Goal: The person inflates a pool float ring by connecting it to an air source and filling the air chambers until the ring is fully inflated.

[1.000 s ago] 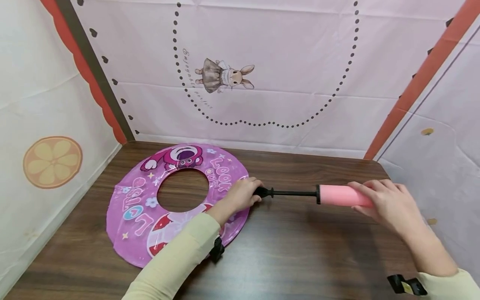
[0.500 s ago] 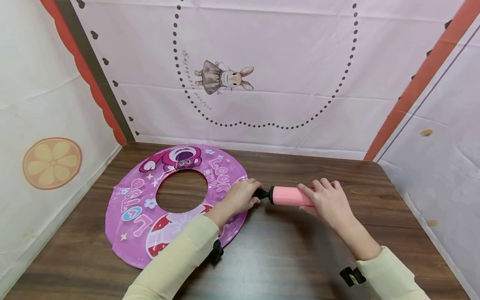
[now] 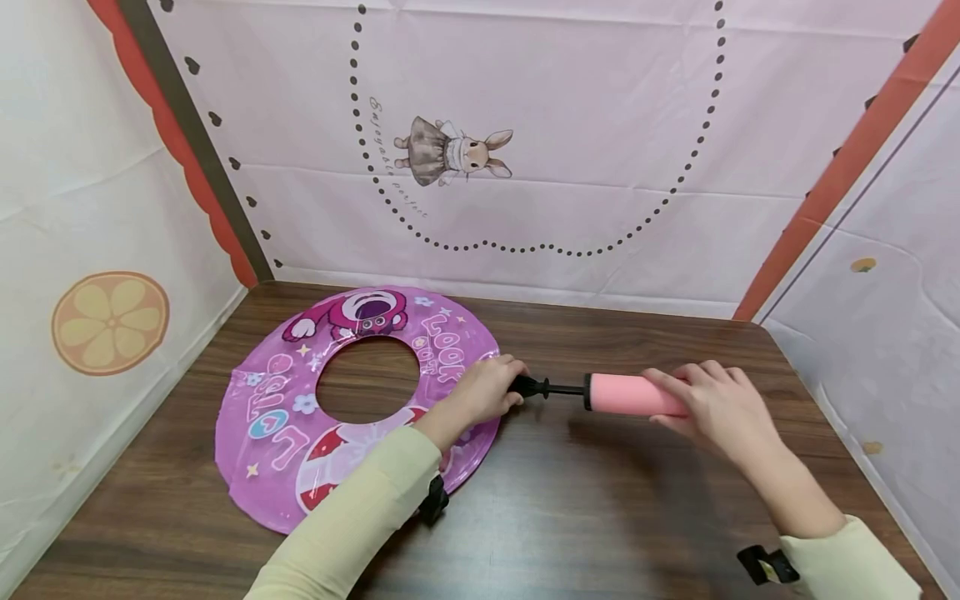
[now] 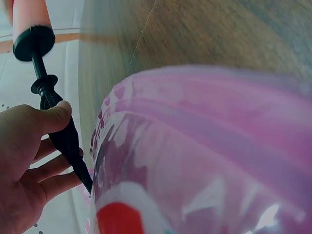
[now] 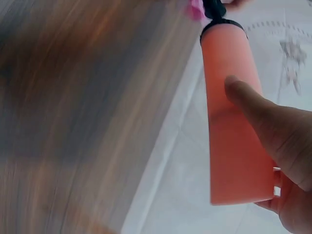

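A purple printed swim ring (image 3: 258, 492), partly puffed up, lies on the table's left half. At its right edge my left hand (image 3: 483, 390) pinches the black nozzle end (image 4: 66, 136) of a hand pump between thumb and fingers; the tip meets the ring's side, and the valve itself is hidden. My right hand (image 3: 720, 408) grips the pump's pink barrel (image 3: 626, 394), thumb along it in the right wrist view. A short length of black rod (image 3: 566, 389) shows between nozzle and barrel. The pump lies level, just above the table.
The dark wood table (image 3: 570, 517) extends in front of the pump. Printed cloth walls (image 3: 600, 125) stand behind it and along both sides. Black straps (image 3: 767, 565) sit on the wrists over pale sleeves.
My right hand slid the pink barrel left until it met the nozzle end, then drew it partway back right, baring some rod. The left hand and ring stayed in place.
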### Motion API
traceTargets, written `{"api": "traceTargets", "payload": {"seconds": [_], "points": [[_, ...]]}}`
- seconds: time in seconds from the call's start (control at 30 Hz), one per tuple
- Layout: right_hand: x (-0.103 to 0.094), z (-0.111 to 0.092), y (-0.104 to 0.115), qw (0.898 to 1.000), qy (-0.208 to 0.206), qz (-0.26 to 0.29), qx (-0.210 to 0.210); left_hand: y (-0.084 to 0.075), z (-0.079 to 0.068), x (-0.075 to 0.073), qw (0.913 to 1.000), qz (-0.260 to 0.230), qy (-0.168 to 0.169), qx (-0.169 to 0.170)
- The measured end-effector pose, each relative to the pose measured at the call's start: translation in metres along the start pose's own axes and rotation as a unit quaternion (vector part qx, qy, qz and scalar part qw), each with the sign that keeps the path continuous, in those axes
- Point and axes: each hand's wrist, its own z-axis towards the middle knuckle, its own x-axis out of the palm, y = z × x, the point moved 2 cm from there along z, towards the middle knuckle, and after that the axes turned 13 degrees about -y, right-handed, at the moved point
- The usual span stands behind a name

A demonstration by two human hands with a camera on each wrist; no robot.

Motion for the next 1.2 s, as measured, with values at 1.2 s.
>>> {"api": "traceTargets", "payload": {"seconds": [1.2], "points": [[0.003, 0.017, 0.016, 1.000, -0.023, 0.001, -0.016, 0.000, 0.000, -0.007, 0.9999, 0.004, 0.010, 0.004]]}}
